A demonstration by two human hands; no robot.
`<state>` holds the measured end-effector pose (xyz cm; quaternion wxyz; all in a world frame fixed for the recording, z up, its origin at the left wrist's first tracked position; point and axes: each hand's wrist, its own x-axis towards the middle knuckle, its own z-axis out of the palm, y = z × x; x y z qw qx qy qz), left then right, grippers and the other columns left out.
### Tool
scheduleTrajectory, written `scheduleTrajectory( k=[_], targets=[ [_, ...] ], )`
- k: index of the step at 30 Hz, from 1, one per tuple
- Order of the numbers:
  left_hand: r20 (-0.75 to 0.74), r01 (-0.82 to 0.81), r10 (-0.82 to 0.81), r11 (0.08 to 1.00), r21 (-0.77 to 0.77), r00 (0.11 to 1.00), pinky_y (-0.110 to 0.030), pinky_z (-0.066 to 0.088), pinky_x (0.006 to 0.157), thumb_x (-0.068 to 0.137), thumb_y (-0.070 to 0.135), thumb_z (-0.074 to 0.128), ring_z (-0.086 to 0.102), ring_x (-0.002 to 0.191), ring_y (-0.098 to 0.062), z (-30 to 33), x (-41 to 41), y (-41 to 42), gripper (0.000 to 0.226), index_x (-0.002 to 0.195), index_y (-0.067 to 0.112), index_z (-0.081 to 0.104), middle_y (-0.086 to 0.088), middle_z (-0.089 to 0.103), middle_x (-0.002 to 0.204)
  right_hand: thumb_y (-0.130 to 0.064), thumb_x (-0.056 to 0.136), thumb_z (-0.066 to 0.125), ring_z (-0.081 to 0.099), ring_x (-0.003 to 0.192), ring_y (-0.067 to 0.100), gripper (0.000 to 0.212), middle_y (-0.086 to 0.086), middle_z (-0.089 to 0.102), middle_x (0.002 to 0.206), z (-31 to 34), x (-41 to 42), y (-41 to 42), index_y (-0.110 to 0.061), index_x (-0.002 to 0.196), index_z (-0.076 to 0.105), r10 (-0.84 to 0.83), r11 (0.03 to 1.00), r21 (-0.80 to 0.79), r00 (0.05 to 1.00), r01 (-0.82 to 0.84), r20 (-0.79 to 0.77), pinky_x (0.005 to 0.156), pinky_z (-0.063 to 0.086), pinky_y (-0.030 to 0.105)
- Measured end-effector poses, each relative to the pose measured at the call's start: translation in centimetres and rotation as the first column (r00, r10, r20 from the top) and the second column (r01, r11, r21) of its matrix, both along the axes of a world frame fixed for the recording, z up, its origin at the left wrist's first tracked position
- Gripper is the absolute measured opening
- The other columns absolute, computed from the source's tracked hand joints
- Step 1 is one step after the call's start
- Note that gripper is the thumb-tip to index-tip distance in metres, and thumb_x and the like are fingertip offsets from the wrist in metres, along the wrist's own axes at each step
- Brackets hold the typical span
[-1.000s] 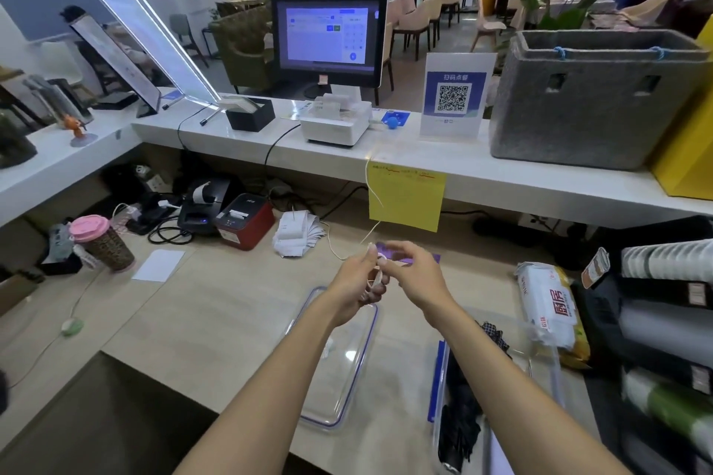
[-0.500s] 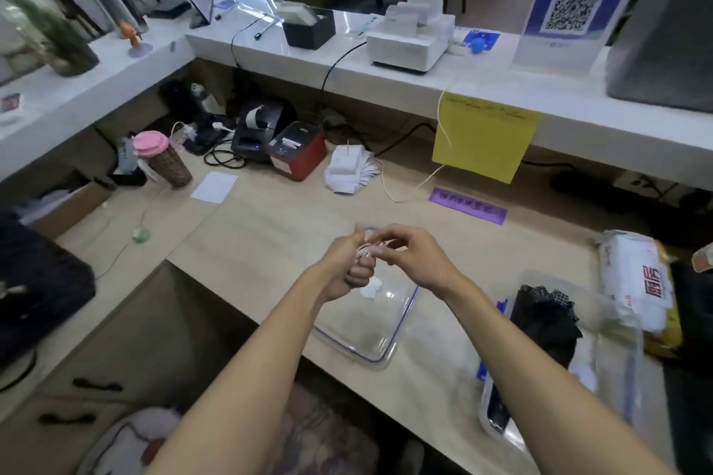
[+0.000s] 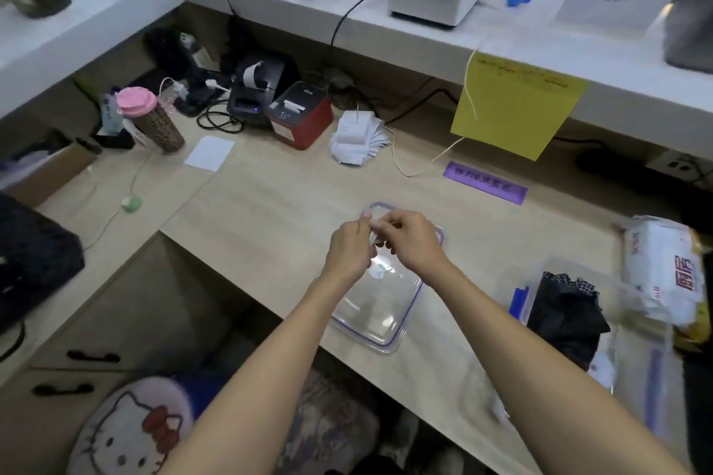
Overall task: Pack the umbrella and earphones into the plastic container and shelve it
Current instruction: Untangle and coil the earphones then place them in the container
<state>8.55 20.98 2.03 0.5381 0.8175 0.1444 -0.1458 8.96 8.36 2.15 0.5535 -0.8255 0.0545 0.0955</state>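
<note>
Fingertips of the left hand (image 3: pixel 349 249) and right hand (image 3: pixel 411 243) are pinched together on a small white bundle, judged to be the earphones (image 3: pixel 373 231), held above the clear lid (image 3: pixel 380 307) lying flat on the wooden counter (image 3: pixel 270 212). To the right, the plastic container (image 3: pixel 632 324) already holds the folded dark umbrella (image 3: pixel 565 316). Remaining, by this evidence: earphones in, lid on, container shelved. Legible writing: large red characters on the white wipes packet (image 3: pixel 665 274), too blurred to read exactly; the purple label (image 3: pixel 485 188) and yellow note (image 3: pixel 515 104) are unreadable.
</note>
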Motion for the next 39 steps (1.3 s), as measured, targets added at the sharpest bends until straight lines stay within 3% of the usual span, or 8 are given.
scheduleTrajectory(
  k=[5, 10, 15, 19, 25, 29, 32, 39],
  targets=[
    [-0.060, -0.014, -0.001, 0.970, -0.244, 0.998, -0.020, 0.030, 0.045, 0.105, 0.037, 0.032, 0.036, 0.049, -0.012, -2.1, -0.6, 0.7, 0.042, 0.085, 0.016, 0.063, 0.003, 0.050, 0.061, -0.036, 0.087, 0.070, 0.057, 0.047, -0.002, 0.021, -0.013, 0.065, 0.052, -2.1, 1.1, 0.9, -0.023, 0.071, 0.073, -0.095, 0.996, -0.002, 0.994, 0.095, -0.061, 0.062, 0.044, 0.024],
    [-0.237, -0.077, -0.047, 0.871, -0.486, 0.971, -0.017, 0.032, 0.052, 0.109, 0.022, 0.035, 0.035, 0.056, -0.009, -4.5, -1.1, 2.7, 0.033, 0.117, 0.004, 0.061, -0.001, 0.051, 0.078, -0.033, 0.085, 0.074, 0.059, 0.048, -0.007, 0.014, -0.007, 0.070, 0.061, -3.8, 1.8, 1.5, -0.021, 0.078, 0.073, 0.038, 0.993, -0.108, 0.997, -0.046, -0.072, 0.060, 0.046, 0.019],
    [-0.172, -0.064, -0.002, 0.923, -0.379, 0.985, -0.021, 0.034, 0.057, 0.106, 0.015, 0.047, 0.042, 0.057, -0.009, -7.6, -0.9, 4.3, 0.027, 0.109, -0.003, 0.068, -0.002, 0.055, 0.077, -0.033, 0.084, 0.074, 0.059, 0.047, -0.006, 0.014, -0.008, 0.070, 0.060, -5.6, 2.4, 2.9, -0.026, 0.073, 0.071, 0.061, 0.985, -0.155, 0.995, -0.073, -0.079, 0.058, 0.046, 0.018],
    [-0.114, -0.072, 0.041, 0.956, -0.284, 0.993, -0.020, 0.035, 0.056, 0.103, 0.024, 0.052, 0.041, 0.054, -0.007, -10.1, -0.3, 4.4, 0.030, 0.096, 0.003, 0.072, 0.005, 0.053, 0.069, -0.032, 0.095, 0.063, 0.067, 0.071, 0.004, 0.017, -0.003, 0.075, 0.079, -7.7, 1.9, 3.8, -0.022, 0.104, 0.074, 0.043, 0.997, -0.054, 0.996, -0.047, -0.076, 0.073, 0.048, 0.022],
    [-0.141, -0.242, 0.217, 0.951, -0.192, 0.966, -0.026, 0.041, 0.059, 0.092, 0.035, 0.057, 0.047, 0.049, -0.006, -12.6, 0.2, 4.5, 0.031, 0.082, 0.009, 0.070, 0.011, 0.058, 0.061, -0.022, 0.103, 0.049, 0.055, 0.114, 0.019, 0.029, 0.008, 0.053, 0.133, -11.8, 0.3, 3.4, -0.013, 0.124, 0.066, -0.053, 0.953, -0.292, 0.995, 0.076, 0.086, 0.092, 0.039, 0.021],
    [-0.170, -0.305, 0.273, 0.929, -0.207, 0.947, -0.017, 0.041, 0.053, 0.103, 0.020, 0.053, 0.048, 0.046, 0.001, -14.1, -0.3, 6.5, 0.028, 0.080, 0.015, 0.069, 0.005, 0.059, 0.068, -0.025, 0.096, 0.060, 0.042, 0.127, 0.036, 0.041, 0.012, 0.042, 0.149, -14.4, 0.1, 1.4, -0.013, 0.135, 0.056, 0.183, 0.756, -0.623, 0.979, -0.201, -0.094, 0.102, 0.040, 0.043],
    [-0.185, -0.331, 0.294, 0.918, -0.219, 0.938, -0.012, 0.039, 0.049, 0.103, 0.018, 0.052, 0.048, 0.050, 0.000, -14.6, -1.0, 7.4, 0.028, 0.082, 0.018, 0.070, 0.004, 0.061, 0.071, -0.022, 0.091, 0.067, 0.045, 0.120, 0.036, 0.038, 0.014, 0.045, 0.141, -15.5, 0.0, 0.9, -0.014, 0.127, 0.062, 0.265, 0.689, -0.675, 0.959, -0.263, -0.102, 0.096, 0.041, 0.041],
    [-0.208, -0.331, 0.279, 0.899, -0.286, 0.937, -0.014, 0.039, 0.048, 0.103, 0.015, 0.053, 0.047, 0.052, -0.003, -14.5, -1.5, 7.5, 0.029, 0.080, 0.015, 0.070, 0.005, 0.061, 0.071, -0.001, 0.091, 0.061, 0.059, 0.085, 0.030, 0.006, 0.011, 0.055, 0.092, -16.0, 0.2, 1.1, -0.001, 0.086, 0.064, 0.220, 0.793, -0.566, 0.972, -0.225, -0.078, 0.065, 0.040, 0.029]
  ],
)
